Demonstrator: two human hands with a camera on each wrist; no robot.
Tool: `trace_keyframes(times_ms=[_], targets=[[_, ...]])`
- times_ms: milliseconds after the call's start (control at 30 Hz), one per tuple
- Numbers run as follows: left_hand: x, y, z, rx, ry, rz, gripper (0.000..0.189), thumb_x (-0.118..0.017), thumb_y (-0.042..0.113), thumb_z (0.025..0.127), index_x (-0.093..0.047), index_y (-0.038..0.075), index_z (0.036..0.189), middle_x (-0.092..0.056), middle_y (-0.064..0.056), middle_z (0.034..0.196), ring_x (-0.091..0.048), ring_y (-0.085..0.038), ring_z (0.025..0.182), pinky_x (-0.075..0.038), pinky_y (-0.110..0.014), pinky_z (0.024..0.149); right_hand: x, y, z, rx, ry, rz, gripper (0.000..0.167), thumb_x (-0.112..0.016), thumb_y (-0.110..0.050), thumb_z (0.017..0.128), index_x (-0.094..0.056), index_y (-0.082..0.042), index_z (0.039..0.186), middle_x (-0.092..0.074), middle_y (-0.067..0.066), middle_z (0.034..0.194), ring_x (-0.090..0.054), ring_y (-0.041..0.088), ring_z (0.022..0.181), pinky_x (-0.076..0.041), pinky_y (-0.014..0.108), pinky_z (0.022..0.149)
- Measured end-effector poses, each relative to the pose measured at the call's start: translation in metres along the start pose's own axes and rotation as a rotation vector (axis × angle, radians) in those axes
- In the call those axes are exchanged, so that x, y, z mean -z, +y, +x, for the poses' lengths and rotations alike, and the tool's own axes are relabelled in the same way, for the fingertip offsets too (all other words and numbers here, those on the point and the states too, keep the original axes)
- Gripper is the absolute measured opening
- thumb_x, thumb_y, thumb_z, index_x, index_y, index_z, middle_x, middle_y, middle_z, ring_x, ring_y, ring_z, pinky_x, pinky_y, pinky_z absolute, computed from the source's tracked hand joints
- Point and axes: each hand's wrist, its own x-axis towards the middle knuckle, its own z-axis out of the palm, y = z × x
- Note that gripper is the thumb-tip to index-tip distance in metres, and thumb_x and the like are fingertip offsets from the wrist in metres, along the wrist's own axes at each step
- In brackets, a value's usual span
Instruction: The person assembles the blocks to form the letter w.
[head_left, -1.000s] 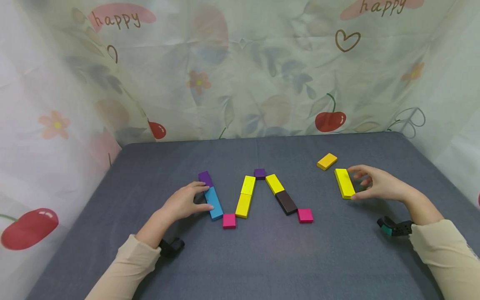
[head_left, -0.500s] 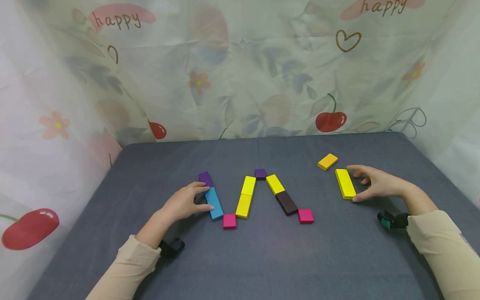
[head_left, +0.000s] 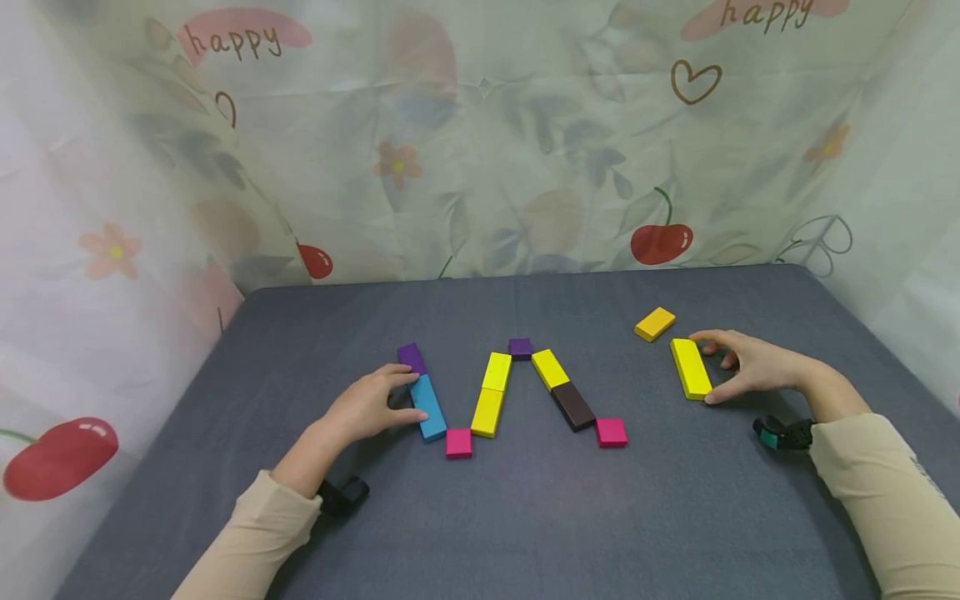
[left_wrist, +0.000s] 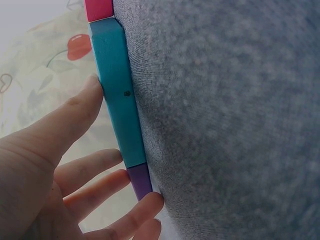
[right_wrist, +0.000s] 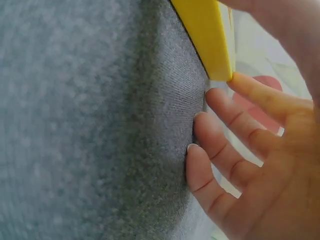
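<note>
In the head view, a long yellow block [head_left: 691, 369] lies at the right. My right hand [head_left: 757, 364] spans its length, thumb at the near end and index fingertip at the far end. The right wrist view has the index fingertip at a corner of the yellow block [right_wrist: 205, 35], the other fingers bent beside it on the cloth. At the left, my left hand [head_left: 371, 402] rests its thumb and fingertips along the side of a blue block [head_left: 427, 408]. Beyond the blue block, end to end, comes a purple block [head_left: 411, 357]; the left wrist view puts fingertips beside it.
A zigzag continues rightward: a pink block [head_left: 459, 443], two yellow blocks [head_left: 492, 393], a small purple block [head_left: 520, 348], a yellow block [head_left: 551, 367], a dark brown block [head_left: 572, 406] and another pink block [head_left: 611, 432]. An orange-yellow block [head_left: 655, 324] lies behind the right-hand one.
My right forearm and wrist have shifted slightly away from me and left, and the index finger sits closer over the yellow block's far end. My left hand and the blocks look unmoved.
</note>
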Motion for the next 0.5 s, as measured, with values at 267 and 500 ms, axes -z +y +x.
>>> trace_keyframes(times_ms=[267,500], targets=[[-0.001,0.0,0.0,-0.001,0.005,0.005,0.066,-0.069,0.042,0.081,-0.05,0.007,0.135,-0.044,-0.016,0.143,-0.043,-0.037,0.13,-0.038,-0.055,0.104,-0.006,-0.001,-0.001,0.049,0.072,0.021,0.085,-0.081,-0.029,0.069,-0.037,0.005,0.133,-0.052,0.018,0.118,-0.05,0.016,0.092,-0.045,0.024,0.071],[-0.001,0.0,0.001,-0.003,0.004,0.011,0.067,-0.069,0.043,0.081,-0.05,0.008,0.135,-0.044,-0.016,0.143,-0.043,-0.038,0.13,-0.038,-0.055,0.103,-0.012,-0.012,-0.002,0.108,0.115,0.002,0.084,-0.081,-0.027,0.069,-0.037,0.008,0.131,-0.054,0.018,0.114,-0.052,0.018,0.092,-0.048,0.024,0.072]])
